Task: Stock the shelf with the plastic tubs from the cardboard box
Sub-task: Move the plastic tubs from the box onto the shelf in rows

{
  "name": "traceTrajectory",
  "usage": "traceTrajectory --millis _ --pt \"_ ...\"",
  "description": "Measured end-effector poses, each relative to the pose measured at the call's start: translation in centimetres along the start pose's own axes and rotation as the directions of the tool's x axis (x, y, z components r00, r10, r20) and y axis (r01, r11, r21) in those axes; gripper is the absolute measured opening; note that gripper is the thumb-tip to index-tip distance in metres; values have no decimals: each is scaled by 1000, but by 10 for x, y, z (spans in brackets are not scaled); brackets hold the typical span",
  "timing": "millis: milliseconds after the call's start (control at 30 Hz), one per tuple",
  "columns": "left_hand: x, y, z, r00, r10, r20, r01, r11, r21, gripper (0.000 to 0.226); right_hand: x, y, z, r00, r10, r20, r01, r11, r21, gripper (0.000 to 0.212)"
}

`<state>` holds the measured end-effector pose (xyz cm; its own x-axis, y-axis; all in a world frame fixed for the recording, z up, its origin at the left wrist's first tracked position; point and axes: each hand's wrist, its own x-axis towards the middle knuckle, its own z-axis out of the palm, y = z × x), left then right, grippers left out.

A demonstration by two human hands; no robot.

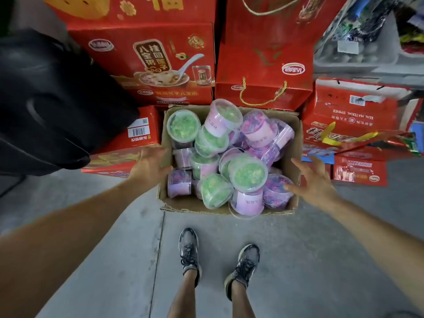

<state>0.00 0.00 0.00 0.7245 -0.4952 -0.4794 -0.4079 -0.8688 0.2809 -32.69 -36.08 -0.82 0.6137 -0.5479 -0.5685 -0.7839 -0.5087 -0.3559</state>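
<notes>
Plastic tubs (249,173) heaped in the cardboard box (190,206) on the floor (114,249) await unloading: left hand (148,165) at the box's left wall, right hand (315,182) at its right wall, both with fingers (298,162) spread and empty; next, probably, grip the box or a tub.

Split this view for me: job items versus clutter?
Job: cardboard box; plastic tubs heaped inside it; left hand and right hand, both open at its sides.
Clutter: red gift cartons; black object; sneakers.
</notes>
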Motion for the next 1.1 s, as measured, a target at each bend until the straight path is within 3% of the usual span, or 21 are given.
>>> traceTrajectory --millis 167,367,533,867,1100 --pt "23 -20 14 995 92 33 -89 991 -103 68 25 26 8 991 81 109 -94 987 127 99" --pt "40 -8 16 983 179 24 -179 984 -1 63 53 35 9 990 53 129 -78 978 193 95" --pt "55 -20 23 992 124 14 -124 992 -20 58 63 46 15 994 28 106 -54 967 249 86" --pt "52 -22 18 985 165 -51 -147 956 255 63 84 34 26 996 64 57 -73 984 161 70" --pt "52 -24 24 987 134 -87 -125 987 99 65 84 35 25 997 57 -60 -57 998 -2 73"
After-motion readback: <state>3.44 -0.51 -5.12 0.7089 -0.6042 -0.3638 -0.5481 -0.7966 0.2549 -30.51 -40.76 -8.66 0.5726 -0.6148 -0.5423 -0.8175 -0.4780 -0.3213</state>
